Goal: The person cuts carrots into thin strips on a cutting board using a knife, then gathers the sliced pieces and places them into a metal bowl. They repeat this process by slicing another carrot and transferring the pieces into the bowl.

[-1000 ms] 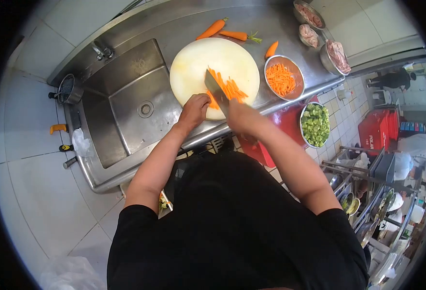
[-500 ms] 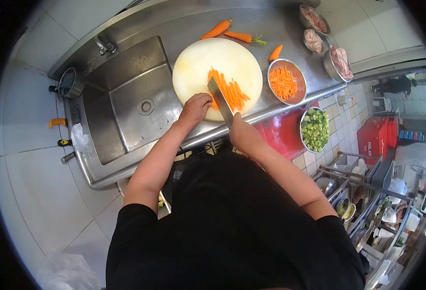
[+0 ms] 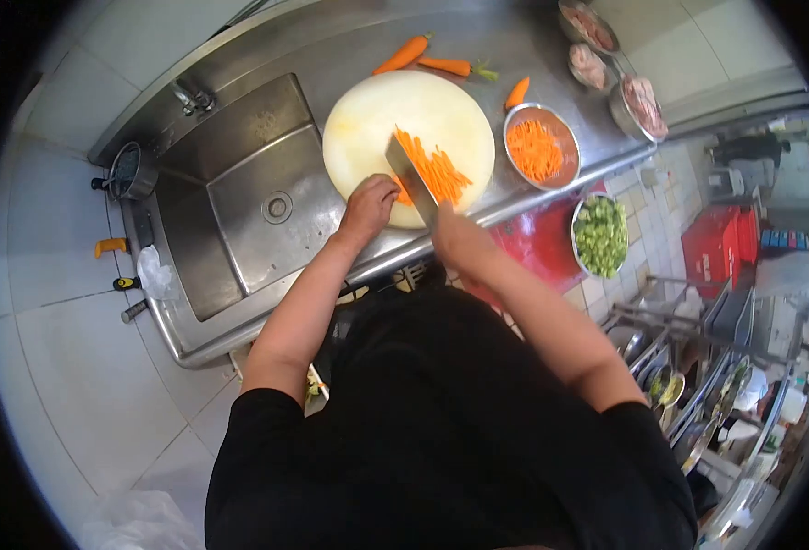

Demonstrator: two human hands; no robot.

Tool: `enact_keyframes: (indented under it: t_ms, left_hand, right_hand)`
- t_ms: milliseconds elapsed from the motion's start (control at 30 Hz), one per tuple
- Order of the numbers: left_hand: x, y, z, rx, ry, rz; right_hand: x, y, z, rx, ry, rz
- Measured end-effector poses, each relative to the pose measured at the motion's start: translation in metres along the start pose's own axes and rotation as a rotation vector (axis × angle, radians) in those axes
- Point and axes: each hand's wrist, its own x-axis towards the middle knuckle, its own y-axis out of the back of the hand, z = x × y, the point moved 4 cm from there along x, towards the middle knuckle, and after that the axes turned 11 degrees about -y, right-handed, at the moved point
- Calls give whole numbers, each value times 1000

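A round white cutting board [image 3: 359, 119] lies on the steel counter. Orange carrot strips [image 3: 441, 174] are spread on it, to the right of a broad knife blade. My right hand [image 3: 462, 240] is wrapped round the handle of the knife [image 3: 411, 174] at the board's near edge. Left of the blade, my left hand [image 3: 368, 207] rests on the board with fingers curled over a bit of carrot, mostly hidden beneath them. A metal bowl [image 3: 565, 170] of carrot strips stands right of the board.
Two whole carrots [image 3: 403, 54] and a carrot piece [image 3: 517, 93] lie behind the board. Bowls of meat [image 3: 641, 108] stand at the back right. A sink [image 3: 258, 192] is on the left. A bowl of chopped green vegetables [image 3: 600, 236] sits beside a red surface [image 3: 537, 246].
The view has shifted slightly. The knife blade has moved a little to the left relative to the carrot strips, closer to my left fingers. Both hands keep their holds.
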Motion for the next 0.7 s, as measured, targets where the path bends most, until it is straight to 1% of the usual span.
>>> enact_keyframes:
  t_ms: [33,67,100,133,200,233,267,333,367,400,433,467,533,567,600,633,667,700]
  left_hand:
    - [-4,-1,2,-5,-7,-20]
    - [2,2,1,58,-31,-21]
    - [2,4,1,118,-45,-26]
    - [0,5,0,120,-46,-34]
    - [0,3,-6,61,51,-54]
    - [1,3,-4,58,58,-42]
    - [-1,3,-3,53,92,-37]
    - [0,3,-3,52,127,-28]
    - [2,5,-4,67,132,-3]
    - [-1,4,-2,76,134,2]
    - [1,4,-1,77,121,-10]
    - [6,5,-3,86,112,-35]
    - [4,8,-2,97,112,-72]
    - [5,7,-2,94,118,-65]
    - [4,6,-2,90,130,-54]
    - [3,5,-4,87,142,-43]
    - [1,4,-5,71,140,-34]
    - [2,4,-6,58,132,-24]
  right_hand:
    - [4,13,-10,1,28,-15]
    - [12,33,-24,-5,72,-12]
    - [11,45,-32,-4,35,-99]
    - [9,39,-29,3,34,-101]
    - [-1,25,-16,2,58,-102]
    - [-15,20,-10,13,47,-54]
    - [-15,6,-1,13,-16,-68]
    - [-9,-4,4,-27,-34,-55]
    - [3,-3,4,-21,-32,-54]
    - [9,7,-5,-8,13,-39]
    - [11,21,-13,1,64,-10]
    - [5,38,-21,11,63,2]
    - [-13,54,-32,26,-22,-200]
    - [-11,35,-18,-22,97,-107]
    - [-12,13,-4,-27,75,-45]
    - [-12,-2,6,-22,23,-51]
    - [-12,-10,12,-15,-31,-57]
    - [-6,-6,11,-23,-26,-58]
